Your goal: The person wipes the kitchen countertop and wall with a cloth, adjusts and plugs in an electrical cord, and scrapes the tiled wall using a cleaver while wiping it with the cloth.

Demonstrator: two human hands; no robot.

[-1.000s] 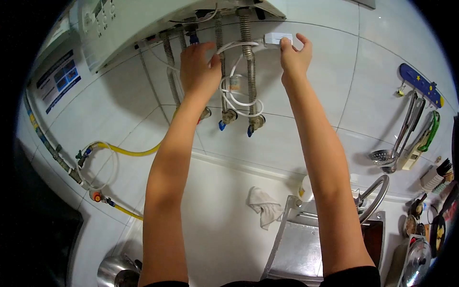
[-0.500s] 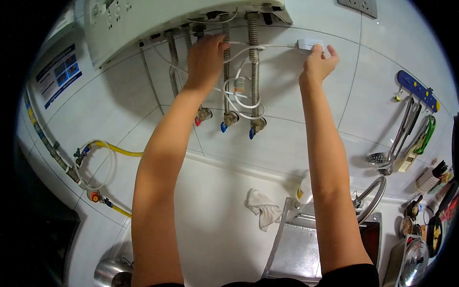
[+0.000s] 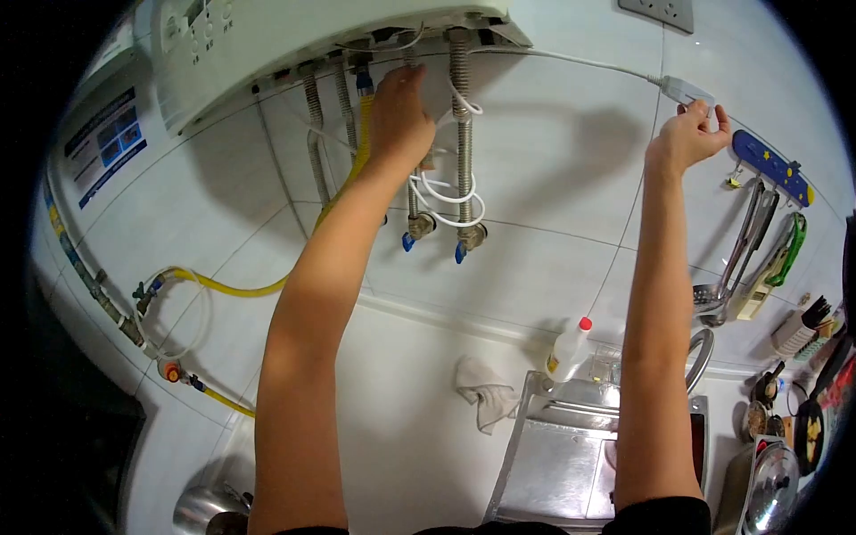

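Observation:
My right hand (image 3: 685,141) pinches a white power plug (image 3: 685,90) out to the right. From the plug, a white cord (image 3: 580,61) stretches leftward under the wall-mounted water heater (image 3: 321,40). My left hand (image 3: 401,116) is raised among the pipes just below the heater, its fingers curled; what they hold is hidden. Beside it hangs a corrugated metal hose (image 3: 465,147), with loops of white cord (image 3: 455,218) hanging around its lower part. A yellow gas hose (image 3: 364,116) runs behind my left hand and arm.
A wall socket (image 3: 658,12) is at the top right. Utensils hang from a blue hook rack (image 3: 772,168). Below are a steel sink (image 3: 562,455), a faucet (image 3: 703,357), a red-capped bottle (image 3: 568,352) and a cloth (image 3: 487,392). Blue-handled valves (image 3: 460,253) end the hoses.
My right hand has moved right with the plug, drawing the cord out longer and straighter. My left hand has shifted slightly right. Fewer cord loops cross the upper hoses.

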